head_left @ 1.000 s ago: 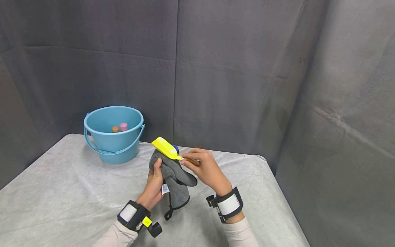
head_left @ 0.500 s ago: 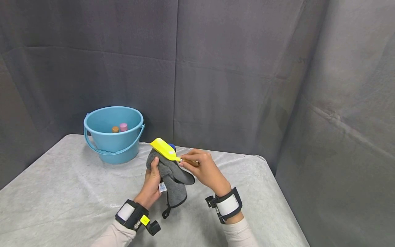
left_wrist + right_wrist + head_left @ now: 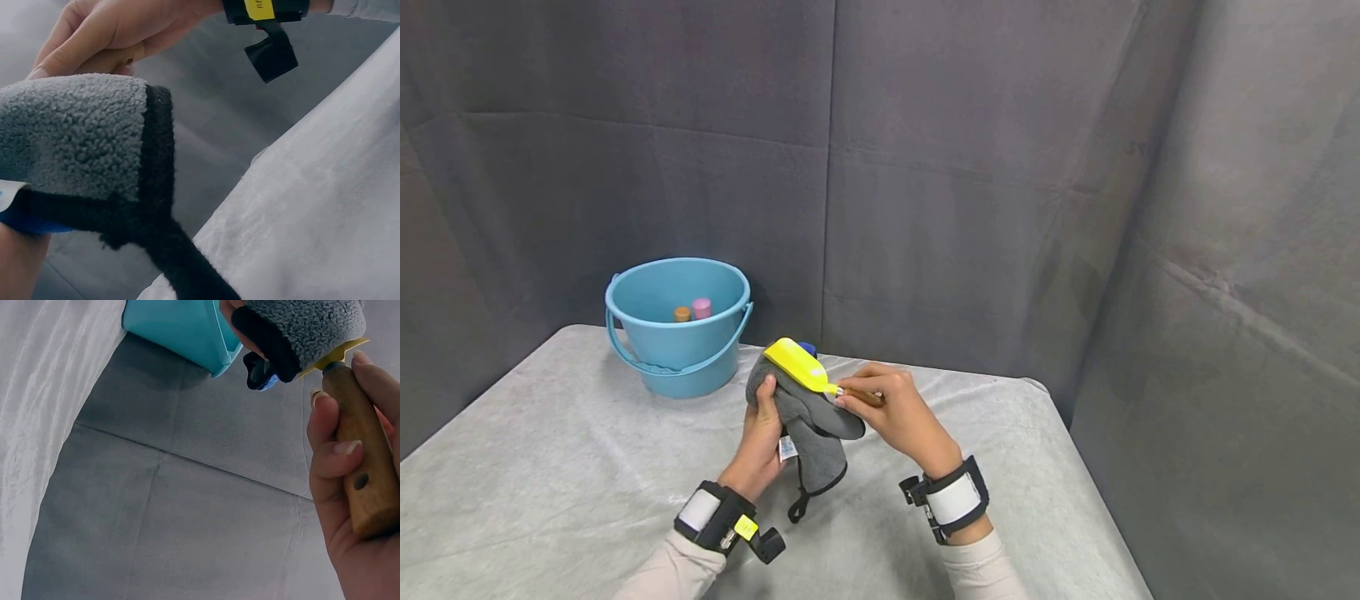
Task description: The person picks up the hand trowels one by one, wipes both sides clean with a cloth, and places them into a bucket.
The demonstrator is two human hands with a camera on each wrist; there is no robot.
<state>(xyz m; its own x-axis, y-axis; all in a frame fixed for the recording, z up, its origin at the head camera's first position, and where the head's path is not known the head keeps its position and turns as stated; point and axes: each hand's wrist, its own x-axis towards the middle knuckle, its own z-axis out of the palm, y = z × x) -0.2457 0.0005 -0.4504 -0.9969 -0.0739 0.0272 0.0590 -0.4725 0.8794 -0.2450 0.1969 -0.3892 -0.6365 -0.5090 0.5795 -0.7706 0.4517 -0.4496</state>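
A grey fleecy cloth (image 3: 818, 454) with black edging, a hanging loop and a white tag is gripped by my left hand (image 3: 758, 437), the thumb on top of the folds. My right hand (image 3: 898, 408) holds a small yellow garden trowel (image 3: 797, 362) by its wooden handle (image 3: 365, 450). The trowel's blade lies over the cloth, pointing up and left. In the right wrist view, the cloth (image 3: 306, 328) covers most of the blade. A bit of blue shows behind the blade in the head view; how it joins the cloth is hidden.
A light blue bucket (image 3: 681, 354) stands at the back left of the table (image 3: 550, 467). Inside it are an orange-topped item (image 3: 682, 314) and a pink one (image 3: 702, 308). Grey curtains (image 3: 970, 183) hang behind and to the right.
My left hand and the cloth have shifted left and slightly up along the trowel blade. The right hand and trowel have stayed almost still. The bucket has not moved.
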